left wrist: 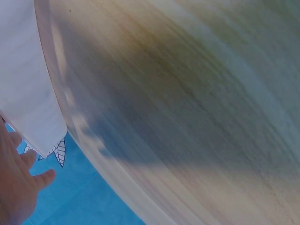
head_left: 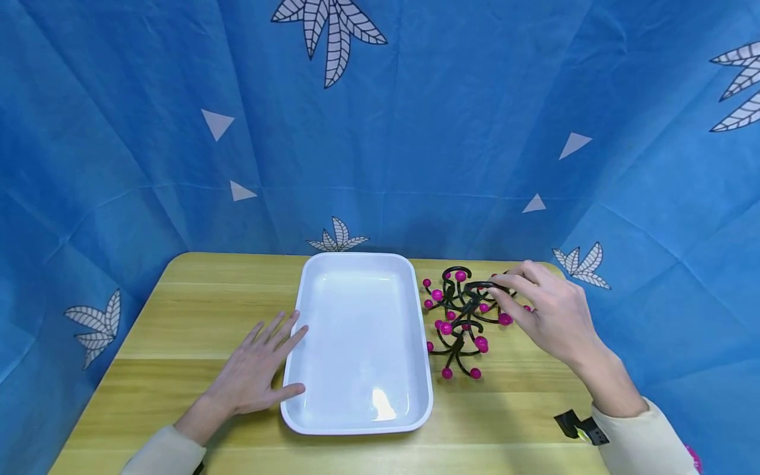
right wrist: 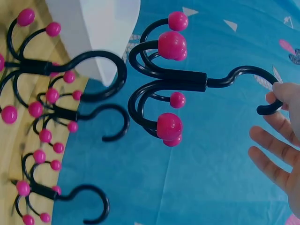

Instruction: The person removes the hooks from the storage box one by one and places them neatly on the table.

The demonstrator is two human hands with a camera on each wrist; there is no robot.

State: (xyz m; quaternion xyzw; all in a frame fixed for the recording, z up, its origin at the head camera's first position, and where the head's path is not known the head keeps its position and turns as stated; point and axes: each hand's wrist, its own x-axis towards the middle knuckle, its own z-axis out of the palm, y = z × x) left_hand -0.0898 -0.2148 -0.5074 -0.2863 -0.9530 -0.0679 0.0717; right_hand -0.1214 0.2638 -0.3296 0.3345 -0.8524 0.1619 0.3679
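Note:
My right hand (head_left: 549,307) pinches a black multi-arm hanger (right wrist: 183,80) by the end of its curved hook, between thumb and forefinger. Pink balls cap the ends of its curled arms, and in the right wrist view it hangs apart from the others. Three more such hangers stand on the table below, one of them the front hanger (head_left: 457,346), hooks upward. At the left side of a white rectangular tray (head_left: 356,330), my left hand (head_left: 255,369) lies with fingers straight and spread, fingertips over the rim. In the left wrist view that hand (left wrist: 18,183) shows only partly.
The tray stands in the middle of the wooden table (head_left: 178,316), with the hangers close along its right side. A blue patterned cloth (head_left: 380,132) hangs behind the table and on both sides. A black strap piece (head_left: 580,427) sits by the right cuff.

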